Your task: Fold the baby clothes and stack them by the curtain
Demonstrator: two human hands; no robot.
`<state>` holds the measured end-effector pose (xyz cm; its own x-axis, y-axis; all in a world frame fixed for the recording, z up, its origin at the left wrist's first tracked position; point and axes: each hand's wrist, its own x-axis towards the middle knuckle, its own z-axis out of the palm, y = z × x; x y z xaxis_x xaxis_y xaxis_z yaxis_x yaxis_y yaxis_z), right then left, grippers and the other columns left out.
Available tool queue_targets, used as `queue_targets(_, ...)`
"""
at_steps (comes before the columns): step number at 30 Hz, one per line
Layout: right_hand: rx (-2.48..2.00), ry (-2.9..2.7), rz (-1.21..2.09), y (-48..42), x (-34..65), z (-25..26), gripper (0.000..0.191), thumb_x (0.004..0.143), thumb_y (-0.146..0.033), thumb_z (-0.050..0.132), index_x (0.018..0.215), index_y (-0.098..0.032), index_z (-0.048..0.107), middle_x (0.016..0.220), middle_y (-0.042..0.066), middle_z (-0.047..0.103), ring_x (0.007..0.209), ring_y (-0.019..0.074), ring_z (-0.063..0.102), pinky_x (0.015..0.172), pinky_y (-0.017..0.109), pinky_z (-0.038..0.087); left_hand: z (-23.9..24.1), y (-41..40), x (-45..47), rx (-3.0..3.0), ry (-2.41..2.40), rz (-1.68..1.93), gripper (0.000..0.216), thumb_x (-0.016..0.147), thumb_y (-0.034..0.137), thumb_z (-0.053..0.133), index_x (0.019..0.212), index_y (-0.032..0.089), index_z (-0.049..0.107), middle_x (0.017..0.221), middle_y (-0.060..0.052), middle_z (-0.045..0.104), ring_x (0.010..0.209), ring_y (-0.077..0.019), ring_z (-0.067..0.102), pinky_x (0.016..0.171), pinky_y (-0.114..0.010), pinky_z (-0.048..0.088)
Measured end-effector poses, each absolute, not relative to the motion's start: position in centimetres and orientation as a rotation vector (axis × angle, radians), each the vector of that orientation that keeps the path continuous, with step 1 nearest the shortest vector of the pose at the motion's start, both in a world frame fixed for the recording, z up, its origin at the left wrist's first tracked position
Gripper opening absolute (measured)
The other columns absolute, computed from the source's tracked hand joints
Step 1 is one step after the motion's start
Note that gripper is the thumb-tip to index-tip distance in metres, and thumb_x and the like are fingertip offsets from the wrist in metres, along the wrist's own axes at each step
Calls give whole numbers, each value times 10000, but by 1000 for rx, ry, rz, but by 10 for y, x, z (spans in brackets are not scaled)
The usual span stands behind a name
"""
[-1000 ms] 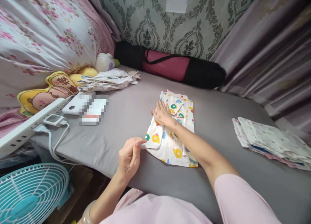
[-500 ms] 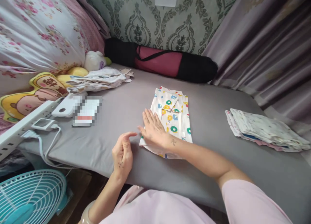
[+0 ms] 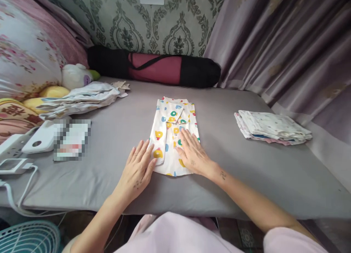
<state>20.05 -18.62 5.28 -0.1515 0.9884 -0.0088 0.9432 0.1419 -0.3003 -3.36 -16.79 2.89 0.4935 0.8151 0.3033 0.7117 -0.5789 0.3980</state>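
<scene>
- Grey-green patterned wallpaper [image 3: 137,26] spans the top of the frame, meeting a mauve draped curtain [image 3: 244,37] at upper right; below, a broad flat surface spread with smooth grey cloth [image 3: 227,179] fills the middle.
- On that surface, at the centre of the frame, lies a white cloth shirt printed with yellow, green, blue and red shapes [image 3: 171,136], flat, with a sleeve-like strip laid down its left side and smaller flaps near its top.
- It looks light, thin and soft, likely a cotton weave: hard to damage and not slippery, but limp enough that the loose strips could slide out of line. Best hold would probably be at both side edges or the lower hem, with all layers taken together.
- The left hand [image 3: 138,168], palm down, reaches up from lower left, its fingertips at the shirt's lower left edge; its grip is flat and slightly spread, pinching nothing visible.
- The right hand [image 3: 193,154] rests over the shirt's lower right part, palm down, fingers fanned a little and grip open; how hard it presses cannot be told. Its forearm slants in from lower right.
- At right sits a neat stack of pale folded cloths [image 3: 274,126], well apart from both hands.
</scene>
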Motion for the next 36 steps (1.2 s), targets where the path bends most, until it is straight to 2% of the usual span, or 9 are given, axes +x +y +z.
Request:
queue_targets(2,-2000,-2195,307,-192,217,42,659,1001,-430,241,1563,-108,119,1612,99,87,1492,234,44,1224,460,97,23,-162,-29,2700,1182,533,537,1004,444,323,1485,209,362,1537,-92,385,1460,-265,251,1182,-512,236)
queue_targets(7,-1995,-2232,419,-198,226,34,680,1006,-475,185,1537,-51,211,1607,120,107,1490,234,83,1220,436,142,21,-153,-24,2888,991,271,567,1001,485,308,1464,172,404,1500,-97,437,1407,-244,372,1163,-451,297)
queue_targets(14,-1934,-2239,380,-222,223,40,678,1009,-496,162,1538,-75,224,1606,109,133,1490,217,87,1230,426,103,19,-147,-21,2943,940,276,598,999,492,316,1501,166,327,1532,-109,380,1425,-220,340,1184,-427,252)
queue_targets(18,-1882,-2272,510,-226,231,44,700,1003,-530,188,1541,-83,216,1600,117,155,1486,214,120,1224,417,172,18,-145,-25,2961,867,244,638,980,529,357,1509,175,304,1540,-115,369,1419,-238,350,1171,-431,284)
queue_targets(21,-1868,-2271,529,-236,245,54,713,982,-548,310,1547,-122,222,1604,106,172,1482,217,150,1208,405,239,29,-143,-34,2946,762,285,699,927,578,460,1489,181,334,1508,-133,421,1388,-267,394,1129,-433,361)
queue_targets(24,-1803,-2311,462,-252,260,61,655,927,-484,516,1490,-180,375,1580,104,286,1456,247,252,1168,421,328,41,-143,-45,2894,720,316,521,928,494,520,1378,233,484,1418,-115,510,1278,-273,494,1023,-418,475)
queue_targets(26,-1751,-2341,406,-261,267,63,517,913,-392,577,1388,-201,503,1507,105,418,1390,257,377,1111,423,412,44,-143,-50,2870,684,312,371,954,404,507,1295,264,549,1339,-92,560,1182,-249,550,950,-390,521)
queue_targets(30,-1607,-2422,211,-266,270,59,298,955,-274,532,1223,-173,611,1317,115,596,1220,247,550,1024,414,501,46,-143,-55,2892,534,315,281,986,272,451,1235,233,576,1218,-70,630,1111,-205,586,930,-340,533)
queue_targets(36,-1439,-2517,-61,-267,267,54,316,957,-100,408,1195,-73,614,1246,175,635,1212,259,571,1043,408,499,47,-148,-60,2945,468,262,400,951,111,407,1324,199,520,1331,-85,586,1249,-218,518,1013,-359,499)
